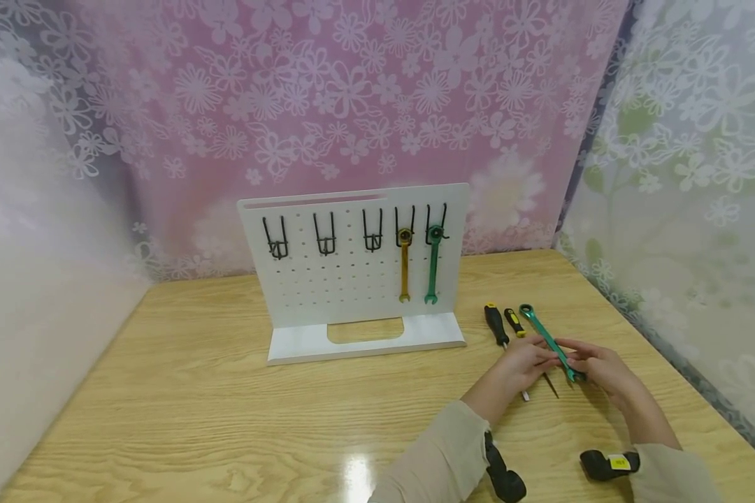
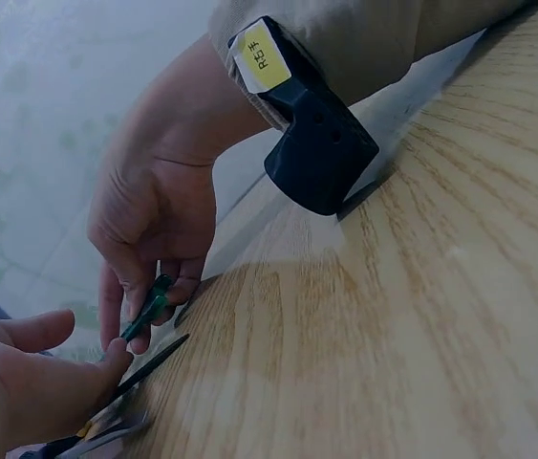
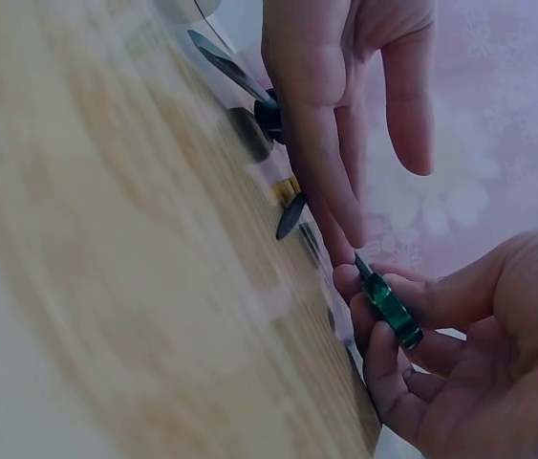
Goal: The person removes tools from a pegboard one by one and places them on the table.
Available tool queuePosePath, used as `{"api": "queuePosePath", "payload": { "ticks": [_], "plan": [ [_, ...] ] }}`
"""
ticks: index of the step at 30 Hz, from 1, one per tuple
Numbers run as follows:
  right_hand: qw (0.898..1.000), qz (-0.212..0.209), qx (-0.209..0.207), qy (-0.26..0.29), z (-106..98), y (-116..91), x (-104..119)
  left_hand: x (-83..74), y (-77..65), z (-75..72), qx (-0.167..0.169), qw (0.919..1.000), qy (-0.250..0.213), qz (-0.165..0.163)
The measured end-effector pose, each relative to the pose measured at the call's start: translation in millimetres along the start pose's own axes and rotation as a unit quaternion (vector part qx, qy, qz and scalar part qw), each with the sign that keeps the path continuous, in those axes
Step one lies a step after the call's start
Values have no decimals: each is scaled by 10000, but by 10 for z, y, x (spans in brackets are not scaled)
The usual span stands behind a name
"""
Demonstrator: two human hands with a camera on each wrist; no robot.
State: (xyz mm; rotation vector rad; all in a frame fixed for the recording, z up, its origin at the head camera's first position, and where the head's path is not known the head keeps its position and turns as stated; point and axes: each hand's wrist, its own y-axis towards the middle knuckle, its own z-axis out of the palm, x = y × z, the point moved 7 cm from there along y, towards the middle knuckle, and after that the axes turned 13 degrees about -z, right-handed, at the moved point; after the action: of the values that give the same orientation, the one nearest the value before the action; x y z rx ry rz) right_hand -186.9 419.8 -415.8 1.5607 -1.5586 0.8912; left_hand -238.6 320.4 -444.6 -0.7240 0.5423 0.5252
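Observation:
On the right of the table, in the head view, a green combination wrench (image 1: 544, 335) slants between both hands. My right hand (image 1: 607, 374) pinches the wrench near its open-jaw end; the right wrist view shows that green end (image 3: 395, 314) between thumb and fingers. My left hand (image 1: 523, 363) reaches in from the other side, fingers fairly straight, fingertips at the wrench, thumb held apart in the left wrist view. A black-handled screwdriver (image 1: 494, 323) and a smaller black-and-yellow screwdriver (image 1: 514, 321) lie beside the left hand, their shafts partly hidden by it.
A white pegboard stand (image 1: 368, 342) stands at the table's middle back. A yellow wrench (image 1: 405, 272) and another green wrench (image 1: 433, 269) hang on its two right hooks. Three left hooks, including the end hook (image 1: 278, 248), hold nothing. A floral curtain (image 1: 686, 230) borders the right edge.

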Motion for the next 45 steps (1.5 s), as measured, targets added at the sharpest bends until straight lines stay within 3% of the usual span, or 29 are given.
{"api": "queuePosePath", "payload": {
  "ticks": [9,19,34,40,45],
  "plan": [
    [9987,121,-83,-481,-12,31,6,-14,-20,-14,149,9989,-427,-95],
    [9889,-311,-157,-1441,15,66,88,-21,-68,-8,140,9983,-573,-23],
    [9763,-494,-288,-2090,25,103,92,-44,-89,-43,162,9986,-506,6],
    [9761,-567,-310,-2074,3,59,146,-75,-125,-38,226,9988,-429,50],
    [9752,-638,-566,-2041,-57,5,218,-158,-190,-18,419,9985,-310,149]
  ]
}}
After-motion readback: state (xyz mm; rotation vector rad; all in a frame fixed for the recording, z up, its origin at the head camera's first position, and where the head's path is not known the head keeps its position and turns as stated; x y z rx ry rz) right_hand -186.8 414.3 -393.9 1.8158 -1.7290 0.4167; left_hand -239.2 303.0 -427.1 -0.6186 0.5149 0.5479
